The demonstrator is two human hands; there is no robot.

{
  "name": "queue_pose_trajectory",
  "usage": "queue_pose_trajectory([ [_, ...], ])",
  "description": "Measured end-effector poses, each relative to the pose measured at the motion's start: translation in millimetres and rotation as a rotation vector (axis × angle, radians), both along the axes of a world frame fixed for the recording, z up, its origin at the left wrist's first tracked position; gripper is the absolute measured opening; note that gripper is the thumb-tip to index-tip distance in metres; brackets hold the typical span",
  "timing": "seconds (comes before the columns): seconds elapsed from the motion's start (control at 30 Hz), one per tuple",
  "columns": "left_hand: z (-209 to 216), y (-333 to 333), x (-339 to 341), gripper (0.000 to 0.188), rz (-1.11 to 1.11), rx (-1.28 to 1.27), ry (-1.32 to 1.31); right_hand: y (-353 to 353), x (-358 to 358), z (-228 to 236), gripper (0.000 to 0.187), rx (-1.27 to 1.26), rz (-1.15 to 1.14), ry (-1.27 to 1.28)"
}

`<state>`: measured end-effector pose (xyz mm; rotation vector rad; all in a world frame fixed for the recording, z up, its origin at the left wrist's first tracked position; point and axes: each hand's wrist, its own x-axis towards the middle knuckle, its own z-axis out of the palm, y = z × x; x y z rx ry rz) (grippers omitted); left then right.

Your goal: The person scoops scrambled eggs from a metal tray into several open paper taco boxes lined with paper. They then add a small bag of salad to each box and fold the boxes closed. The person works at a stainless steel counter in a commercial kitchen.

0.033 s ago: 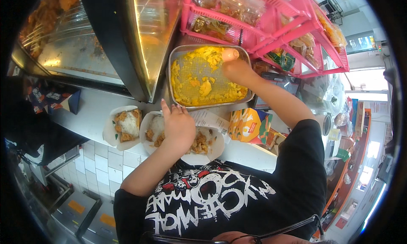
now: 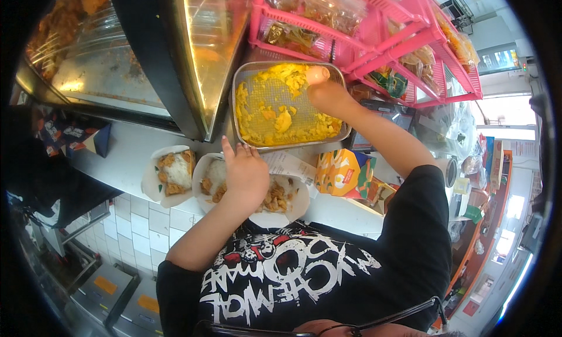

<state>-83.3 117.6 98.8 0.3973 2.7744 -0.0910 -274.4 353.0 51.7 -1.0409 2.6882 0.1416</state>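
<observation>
A rectangular metal tray [image 2: 236, 111] holds scrambled egg [image 2: 283, 121], heaped along its far side and right corner. My right hand [image 2: 329, 96] is closed round a peach-coloured, scoop-like utensil [image 2: 317, 75] over the tray's far right part; its working end is mostly hidden. My left hand [image 2: 246, 172] is open, palm down, with fingertips at the tray's near rim. Beneath that hand stands an open white takeaway box [image 2: 297, 207] with rice and brown fried pieces, partly covered by it. A second white box [image 2: 151, 179] with similar food sits just left.
An orange patterned carton [image 2: 344, 172] stands right of the boxes, beside a paper slip [image 2: 293, 165]. Behind the tray rise pink plastic racks [image 2: 374, 59] with bagged food. A lit glass display case [image 2: 187, 62] borders the left. Dark folded cartons [image 2: 73, 132] lie farther left.
</observation>
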Motion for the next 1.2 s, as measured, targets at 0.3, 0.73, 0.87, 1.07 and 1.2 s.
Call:
queue_pose_trajectory([
  [0.3,-5.1,0.1,3.2,0.041,0.001,0.031,0.113,-19.0,4.4,5.6,0.024,0.037,-0.07,-0.238],
  [0.73,-14.9,-10.7,8.7,0.038,-0.014,0.144,0.258,-51.3,87.6,60.5,0.018,0.019,-0.011,-0.428],
  [0.87,-17.9,-13.5,7.6,0.036,-0.026,0.18,0.281,-81.0,96.4,32.8,0.018,-0.269,-0.181,-0.435],
  [1.07,-16.6,-13.5,7.3,0.036,-0.004,0.147,0.246,-102.4,80.0,-1.6,0.022,-0.624,-0.127,-0.471],
  [1.2,-17.1,-15.0,8.3,0.038,0.022,0.153,0.236,-75.7,70.0,-8.7,0.025,-0.616,-0.295,-0.677],
])
